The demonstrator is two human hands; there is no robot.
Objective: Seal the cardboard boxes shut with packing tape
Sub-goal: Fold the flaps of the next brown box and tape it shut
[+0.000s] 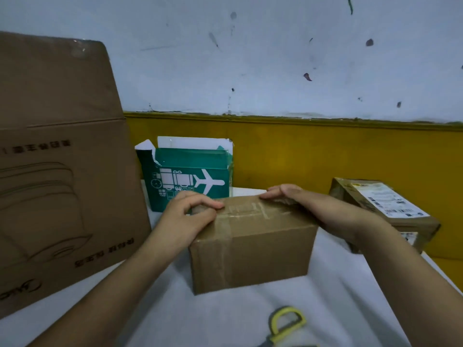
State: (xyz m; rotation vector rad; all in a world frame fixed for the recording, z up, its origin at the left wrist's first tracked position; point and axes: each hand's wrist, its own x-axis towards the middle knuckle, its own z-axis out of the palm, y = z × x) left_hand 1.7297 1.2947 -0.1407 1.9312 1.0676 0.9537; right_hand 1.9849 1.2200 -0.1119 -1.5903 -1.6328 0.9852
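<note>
A small brown cardboard box (250, 251) stands on the white-covered table in front of me, its flaps closed. Clear packing tape (248, 213) runs across its top and down the front left. My left hand (183, 221) is at the top's left edge, fingers curled round a brown tape roll (199, 209) that is mostly hidden in the hand. My right hand (298, 201) lies on the top's right part, fingers straight and pressing along the far edge.
A large brown carton (57, 171) stands at the left. Behind the small box is a green box (190, 179) with open flaps. A labelled taped box (385, 209) sits at the right. Yellow-handled scissors (285, 324) lie on the white cloth (225, 321) near me.
</note>
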